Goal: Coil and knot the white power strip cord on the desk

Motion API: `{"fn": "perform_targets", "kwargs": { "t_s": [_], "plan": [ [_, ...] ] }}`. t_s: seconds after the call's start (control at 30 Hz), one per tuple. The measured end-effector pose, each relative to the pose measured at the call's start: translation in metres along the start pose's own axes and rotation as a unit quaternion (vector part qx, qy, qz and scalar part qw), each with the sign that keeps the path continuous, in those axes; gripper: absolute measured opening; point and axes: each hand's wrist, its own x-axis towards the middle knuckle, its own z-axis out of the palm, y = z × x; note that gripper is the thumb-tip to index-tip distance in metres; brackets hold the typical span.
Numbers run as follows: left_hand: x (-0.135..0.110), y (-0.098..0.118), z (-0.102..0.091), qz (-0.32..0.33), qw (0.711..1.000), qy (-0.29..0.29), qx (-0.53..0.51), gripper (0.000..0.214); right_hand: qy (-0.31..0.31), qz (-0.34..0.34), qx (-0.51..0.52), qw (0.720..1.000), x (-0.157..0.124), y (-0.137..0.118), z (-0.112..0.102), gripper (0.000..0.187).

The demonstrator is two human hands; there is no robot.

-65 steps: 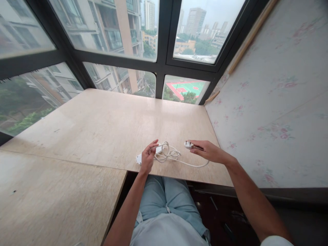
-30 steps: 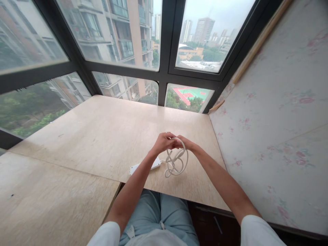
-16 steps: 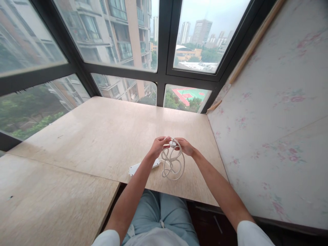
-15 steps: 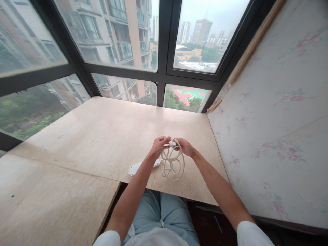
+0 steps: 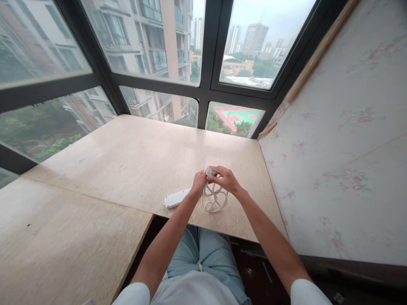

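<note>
Plug (image 5: 210, 172) pinched by nearly closed hands (image 5: 228, 178) — power strip (image 5: 177, 198) slants lengthwise away, rightward

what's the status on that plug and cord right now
Left grip and right grip closed on white plug and white cord. Cord in loose loops below. White power strip on tabletop, partly hidden by left forearm.

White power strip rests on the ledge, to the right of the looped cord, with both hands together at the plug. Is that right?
Not quite: the head view shows the white power strip to the left of the looped cord. It does rest on the ledge, with the left hand and right hand together at the plug.
</note>
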Motion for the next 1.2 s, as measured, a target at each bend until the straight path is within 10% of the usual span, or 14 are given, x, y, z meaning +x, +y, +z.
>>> {"fn": "perform_targets", "kwargs": {
  "t_s": [0.13,0.27,0.6,0.7,0.87,1.07,1.2],
  "plan": [
    [0.001,-0.002,-0.005,0.009,0.999,-0.023,0.037,0.044,0.061,-0.043,-0.065,0.995,-0.001,-0.011,-0.008,0.025],
    [0.004,-0.005,-0.019,0.046,0.994,0.007,0.100,0.057,0.135,-0.024,0.102,0.985,-0.002,-0.030,-0.030,0.033],
    [0.017,-0.012,-0.078,0.072,0.983,0.024,0.170,0.059,0.409,-0.065,0.383,0.826,-0.031,-0.050,-0.153,0.016],
    [0.022,-0.011,-0.081,0.092,0.977,0.035,0.187,0.058,0.382,-0.045,0.333,0.861,-0.040,-0.050,-0.169,0.014],
    [0.025,-0.014,-0.071,0.093,0.987,0.027,0.127,0.058,0.155,0.150,0.227,0.950,-0.044,-0.043,-0.113,0.032],
    [0.025,-0.029,-0.069,0.100,0.986,0.081,0.103,0.062,-0.099,0.277,0.173,0.940,-0.049,-0.003,0.015,0.042],
    [0.025,-0.029,-0.078,0.130,0.964,0.100,0.208,0.067,-0.043,0.287,0.124,0.949,-0.057,0.020,0.074,0.036]
  ]
}}
